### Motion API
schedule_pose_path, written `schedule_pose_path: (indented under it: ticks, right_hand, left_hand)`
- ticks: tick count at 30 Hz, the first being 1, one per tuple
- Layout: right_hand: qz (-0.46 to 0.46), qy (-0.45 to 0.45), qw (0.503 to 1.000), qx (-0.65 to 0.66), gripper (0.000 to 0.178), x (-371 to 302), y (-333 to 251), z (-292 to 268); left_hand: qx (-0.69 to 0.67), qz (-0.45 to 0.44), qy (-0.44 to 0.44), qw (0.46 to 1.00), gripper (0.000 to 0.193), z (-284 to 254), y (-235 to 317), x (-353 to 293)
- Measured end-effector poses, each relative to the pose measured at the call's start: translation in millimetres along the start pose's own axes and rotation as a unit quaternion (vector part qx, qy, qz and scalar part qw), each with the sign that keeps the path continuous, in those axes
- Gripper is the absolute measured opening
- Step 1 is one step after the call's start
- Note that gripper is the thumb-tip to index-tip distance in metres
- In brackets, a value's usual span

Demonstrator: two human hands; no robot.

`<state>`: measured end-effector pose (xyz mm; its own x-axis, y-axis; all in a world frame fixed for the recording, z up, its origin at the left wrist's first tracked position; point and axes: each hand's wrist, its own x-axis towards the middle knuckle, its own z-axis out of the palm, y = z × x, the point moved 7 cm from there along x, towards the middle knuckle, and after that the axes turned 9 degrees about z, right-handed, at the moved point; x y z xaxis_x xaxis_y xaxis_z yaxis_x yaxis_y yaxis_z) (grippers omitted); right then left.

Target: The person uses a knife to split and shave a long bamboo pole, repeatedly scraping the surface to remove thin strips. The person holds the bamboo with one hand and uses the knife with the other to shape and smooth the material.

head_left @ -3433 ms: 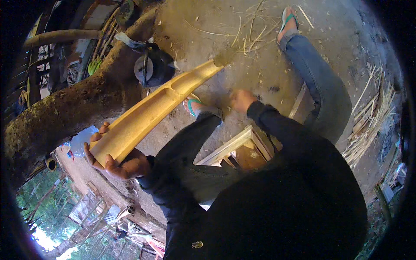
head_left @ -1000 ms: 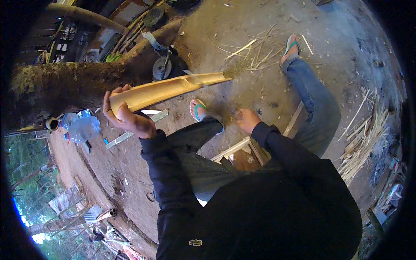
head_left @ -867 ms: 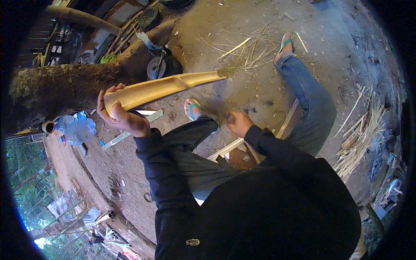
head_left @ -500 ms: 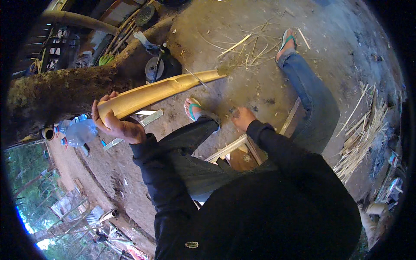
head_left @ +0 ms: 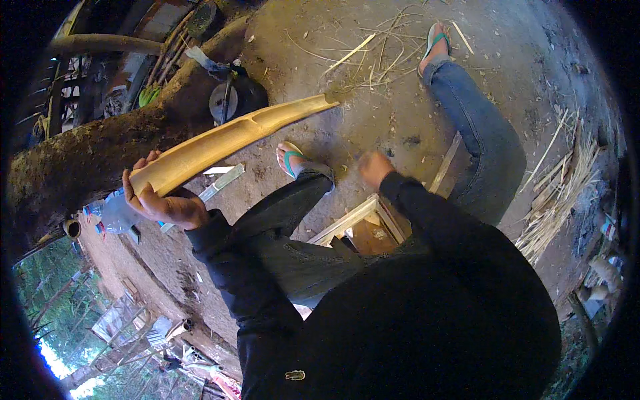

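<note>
A long split half of a bamboo stem, pale yellow with its hollow side showing, slants up to the right. My left hand grips its near lower end, thumb on one side and fingers around the other. Its far end reaches over the dirt floor, past my left foot. My right hand is a fist out in front of my knees, apart from the bamboo. The long thin blade-like tool seen earlier at this fist is lost from sight now, and the hand is somewhat blurred.
A wooden frame stands between my legs. Thin strips litter the floor ahead; a bundle of splints lies at right. A thick log runs along the left, beside a dark round container and a plastic bottle.
My left hand and the bamboo have shifted slightly left in view. The thin blade that crossed over the bamboo is no longer visible there. My right fist has moved slightly.
</note>
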<state>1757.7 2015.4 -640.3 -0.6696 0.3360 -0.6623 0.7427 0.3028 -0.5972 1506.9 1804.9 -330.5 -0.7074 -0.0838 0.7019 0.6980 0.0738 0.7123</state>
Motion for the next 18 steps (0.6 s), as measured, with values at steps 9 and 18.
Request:
schedule_pose_path:
  ticks: [9, 18]
  right_hand:
    - [0.075, 0.101, 0.992, 0.022, 0.033, 40, 49, 0]
    - [0.091, 0.096, 0.991, 0.014, 0.028, 71, 93, 26]
  left_hand:
    - [0.012, 0.012, -0.037, 0.999, 0.048, 11, 4, -1]
    - [0.035, -0.006, -0.037, 0.999, 0.052, 15, 1, 2]
